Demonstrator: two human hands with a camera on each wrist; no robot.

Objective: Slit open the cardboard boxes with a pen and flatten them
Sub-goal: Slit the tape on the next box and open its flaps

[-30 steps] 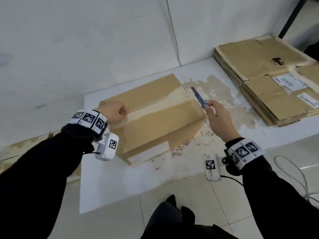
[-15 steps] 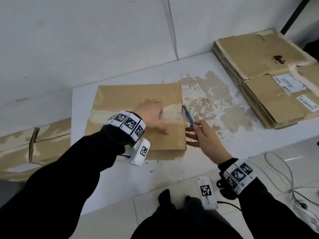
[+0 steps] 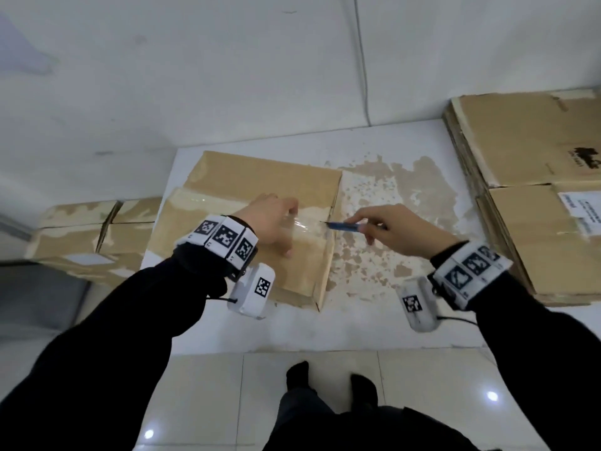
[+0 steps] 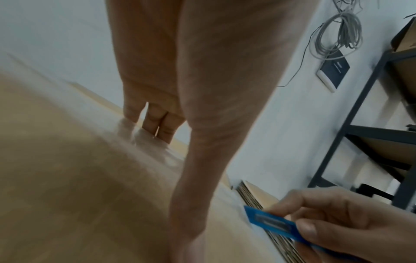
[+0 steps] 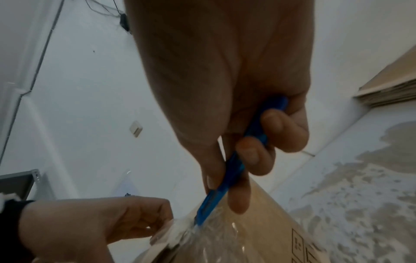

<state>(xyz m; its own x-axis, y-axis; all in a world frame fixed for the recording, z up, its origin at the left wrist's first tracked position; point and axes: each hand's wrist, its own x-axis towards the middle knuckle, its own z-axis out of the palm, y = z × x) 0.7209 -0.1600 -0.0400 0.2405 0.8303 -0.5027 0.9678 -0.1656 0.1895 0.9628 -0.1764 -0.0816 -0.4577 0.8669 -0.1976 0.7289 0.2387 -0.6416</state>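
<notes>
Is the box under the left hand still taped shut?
Shut: clear tape still covers the box seam; the pen tip has just reached its end.

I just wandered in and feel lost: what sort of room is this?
Probably a storeroom or packing area. A stack of flattened cardboard lies on a worn white platform, a metal shelving rack stands by the wall, and loose cables hang above it.

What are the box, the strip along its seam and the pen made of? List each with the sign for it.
Box: matte brown cardboard, judging by its dull fibrous face and creased edges.
Seam strip: clear glossy plastic tape, likely; it glints and wrinkles.
Pen: translucent blue plastic, apparently; smooth and slightly shiny in the right hand.
</notes>
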